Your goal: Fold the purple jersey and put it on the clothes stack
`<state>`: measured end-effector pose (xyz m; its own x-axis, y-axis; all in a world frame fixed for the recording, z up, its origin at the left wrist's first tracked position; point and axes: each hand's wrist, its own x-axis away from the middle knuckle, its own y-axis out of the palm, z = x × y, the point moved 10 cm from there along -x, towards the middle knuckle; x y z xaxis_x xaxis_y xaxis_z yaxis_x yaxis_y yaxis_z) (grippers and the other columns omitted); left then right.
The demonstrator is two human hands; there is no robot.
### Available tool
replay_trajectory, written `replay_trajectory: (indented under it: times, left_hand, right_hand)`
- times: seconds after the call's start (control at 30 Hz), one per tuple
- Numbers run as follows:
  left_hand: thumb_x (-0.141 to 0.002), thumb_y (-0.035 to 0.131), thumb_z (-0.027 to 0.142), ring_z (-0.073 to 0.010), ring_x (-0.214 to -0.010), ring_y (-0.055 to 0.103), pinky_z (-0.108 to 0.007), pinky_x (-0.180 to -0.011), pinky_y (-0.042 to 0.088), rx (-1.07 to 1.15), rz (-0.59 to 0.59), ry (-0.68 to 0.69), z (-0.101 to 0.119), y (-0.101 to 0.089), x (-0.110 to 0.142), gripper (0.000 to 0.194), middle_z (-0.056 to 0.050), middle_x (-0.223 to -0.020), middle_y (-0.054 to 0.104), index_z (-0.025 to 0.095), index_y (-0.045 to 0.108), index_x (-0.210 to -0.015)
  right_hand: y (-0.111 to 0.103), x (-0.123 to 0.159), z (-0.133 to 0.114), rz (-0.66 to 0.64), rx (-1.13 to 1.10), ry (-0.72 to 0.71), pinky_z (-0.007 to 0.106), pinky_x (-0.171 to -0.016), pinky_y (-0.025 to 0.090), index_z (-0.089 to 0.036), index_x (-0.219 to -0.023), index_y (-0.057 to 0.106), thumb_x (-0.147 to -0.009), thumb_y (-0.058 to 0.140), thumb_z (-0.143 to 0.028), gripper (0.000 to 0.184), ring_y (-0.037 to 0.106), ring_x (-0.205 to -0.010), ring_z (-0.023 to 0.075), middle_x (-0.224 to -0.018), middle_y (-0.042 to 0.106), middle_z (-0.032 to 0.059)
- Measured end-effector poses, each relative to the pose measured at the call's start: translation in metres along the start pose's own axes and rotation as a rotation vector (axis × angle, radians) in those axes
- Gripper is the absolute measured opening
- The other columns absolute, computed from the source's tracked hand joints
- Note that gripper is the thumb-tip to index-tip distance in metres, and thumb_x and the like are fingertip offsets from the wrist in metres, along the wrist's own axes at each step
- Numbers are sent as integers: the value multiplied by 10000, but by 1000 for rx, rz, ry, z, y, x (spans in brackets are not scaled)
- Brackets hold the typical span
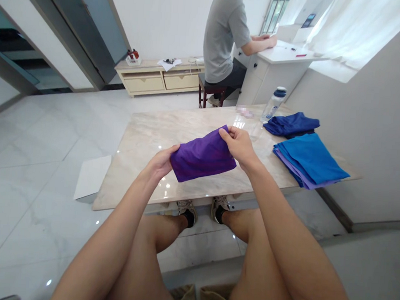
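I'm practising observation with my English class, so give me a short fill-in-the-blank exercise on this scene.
1. The cloth gripped by the left hand and the right hand is ____ in colour.
2. The folded blue cloth lies on the marble table, to the ____ of both hands.
3. Beyond the table, a seated person rests a forearm on a ____ desk.

Missing words: purple; right; white

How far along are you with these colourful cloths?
Looks done: the flat bright blue and lilac cloth stack on the pale marble table. In hand: the purple cloth, gripped by the left hand and right hand. Left: the bunched navy cloth.
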<state>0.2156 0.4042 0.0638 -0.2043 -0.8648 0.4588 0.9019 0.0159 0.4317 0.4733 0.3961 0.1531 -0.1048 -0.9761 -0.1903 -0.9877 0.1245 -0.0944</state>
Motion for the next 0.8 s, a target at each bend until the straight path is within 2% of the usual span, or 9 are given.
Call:
replay_trajectory:
  times: [0.1,0.23,0.37,0.5,0.63,0.7,0.8]
  left_hand:
    - [-911,822,114,-134,-791,722,-237,-800,608,4,104,165,17,-14,-4,95,-82,-960,819,89,792,-997]
    - [-802,939,135,-144,-842,735,-256,-855,609,-66,252,345,36,-34,0,365,-50,-934,795,126,750,-1114]
    - [-725,982,174,-197,-982,767,-313,-956,614,-180,245,435,46,-32,8,516,-97,-1013,822,123,753,-1184]
    - [-673,983,279,-221,-985,775,-338,-968,616,-286,216,544,61,-24,22,504,-103,-1004,840,117,817,-1120]
    - [-635,988,373,-242,-919,769,-348,-886,623,-430,255,682,79,-17,41,472,-87,-918,831,127,853,-1014]
    - [-657,970,396,-239,-878,754,-342,-835,611,-525,304,736,86,-17,48,411,-74,-866,810,137,855,-955]
    - [-707,934,418,-245,-927,743,-335,-826,589,-655,355,812,90,-17,52,325,-76,-911,799,163,829,-880]
  right_hand:
    - [-10,0,2,22,10,7,324,-702,568,-199,-926,767,-848,840,-665,477,711,-848,237,-888,784,62]
    - [-19,-2,8,65,30,6,325,-750,568,-176,-918,794,-821,874,-570,413,724,-867,233,-914,807,69]
    - [-23,-8,15,96,100,-1,327,-768,562,-168,-910,801,-849,846,-528,368,725,-874,233,-905,805,68]
    - [-30,-11,9,179,279,-66,347,-816,570,-175,-902,800,-899,806,-528,352,699,-857,225,-872,777,58]
    - [-37,-10,-9,268,388,-208,363,-940,571,-193,-932,778,-941,783,-507,314,705,-1011,233,-1045,784,84]
    - [-36,-9,-11,246,391,-239,364,-950,569,-203,-931,758,-974,750,-524,324,700,-1026,233,-1031,774,76]
    - [-33,-9,-4,187,377,-223,349,-868,568,-214,-886,716,-996,713,-590,392,676,-904,219,-888,732,48]
